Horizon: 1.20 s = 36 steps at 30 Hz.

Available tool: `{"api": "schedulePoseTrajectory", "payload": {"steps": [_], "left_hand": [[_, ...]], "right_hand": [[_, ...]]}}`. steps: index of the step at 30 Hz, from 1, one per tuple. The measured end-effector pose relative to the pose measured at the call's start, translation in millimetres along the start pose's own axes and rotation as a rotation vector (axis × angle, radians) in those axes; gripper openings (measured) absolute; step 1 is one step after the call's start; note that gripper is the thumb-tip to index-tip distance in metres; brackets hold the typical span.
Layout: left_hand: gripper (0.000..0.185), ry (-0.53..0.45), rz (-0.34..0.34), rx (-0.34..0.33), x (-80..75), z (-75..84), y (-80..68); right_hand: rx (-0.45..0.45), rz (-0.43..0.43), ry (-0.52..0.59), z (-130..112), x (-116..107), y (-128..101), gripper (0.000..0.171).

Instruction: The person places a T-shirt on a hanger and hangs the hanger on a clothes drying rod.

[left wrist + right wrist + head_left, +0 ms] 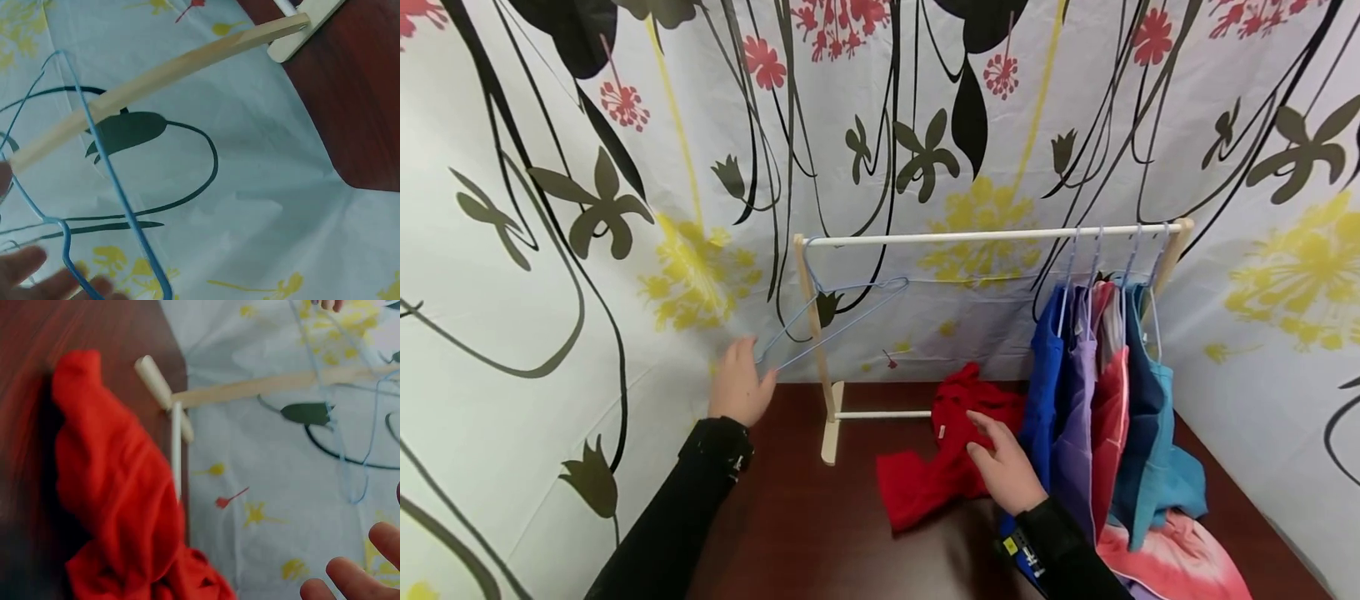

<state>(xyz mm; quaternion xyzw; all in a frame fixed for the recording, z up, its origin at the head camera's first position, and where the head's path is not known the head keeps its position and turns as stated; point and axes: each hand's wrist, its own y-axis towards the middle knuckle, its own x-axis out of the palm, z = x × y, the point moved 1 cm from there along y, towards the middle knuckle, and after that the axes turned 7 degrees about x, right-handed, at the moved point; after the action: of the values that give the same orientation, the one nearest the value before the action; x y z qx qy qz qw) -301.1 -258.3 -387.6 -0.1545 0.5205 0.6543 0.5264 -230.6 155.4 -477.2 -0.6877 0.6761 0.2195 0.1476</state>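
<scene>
A light blue wire hanger hangs by its hook at the left end of a white rod, its body tilted. My left hand is at the hanger's left corner, thumb and fingers apart. In the left wrist view the fingers look extended near the blue wire; whether they touch it is unclear. A crumpled red garment with a small white tag lies on the dark table. My right hand hovers over its right side, fingers spread and holding nothing.
Several garments hang at the rod's right end, among them a blue one, a purple one and a teal one. Below them lies pink-and-white cloth. The rack's wooden left post stands near my left hand. Flower-printed curtain surrounds the table.
</scene>
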Motion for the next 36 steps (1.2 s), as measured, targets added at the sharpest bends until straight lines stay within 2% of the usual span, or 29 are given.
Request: {"api": "schedulePoseTrajectory", "payload": {"steps": [5,8,10,15,22,25,31,36], "left_hand": [[0.040,-0.051,-0.172,-0.070,-4.2,2.3,17.0],[0.024,-0.076,-0.258,-0.083,-3.9,4.1,21.4],[0.022,-0.099,-0.310,-0.078,-2.9,6.1,23.5],[0.019,-0.159,-0.390,-0.106,3.5,11.2,29.0],[0.015,-0.288,-0.500,-0.219,16.8,16.3,37.9],[0.013,-0.254,-0.487,-0.207,19.8,18.5,37.9],[0.012,-0.094,-0.340,-0.133,24.2,24.7,29.2],[0.014,-0.131,-0.237,-0.147,25.0,29.3,22.4]], "right_hand": [[0.023,0.023,-0.010,14,-1,0,0.049],[0.031,0.029,-0.001,21,-1,-2,0.048],[0.039,0.031,0.013,25,0,-3,0.048],[0.036,0.047,0.015,33,-2,-2,0.048],[0.073,0.050,0.022,40,-3,-2,0.048],[0.092,0.047,0.032,44,-2,-4,0.047],[0.113,0.053,0.020,50,-2,-9,0.045],[0.122,0.038,0.045,52,-3,-9,0.046]]}}
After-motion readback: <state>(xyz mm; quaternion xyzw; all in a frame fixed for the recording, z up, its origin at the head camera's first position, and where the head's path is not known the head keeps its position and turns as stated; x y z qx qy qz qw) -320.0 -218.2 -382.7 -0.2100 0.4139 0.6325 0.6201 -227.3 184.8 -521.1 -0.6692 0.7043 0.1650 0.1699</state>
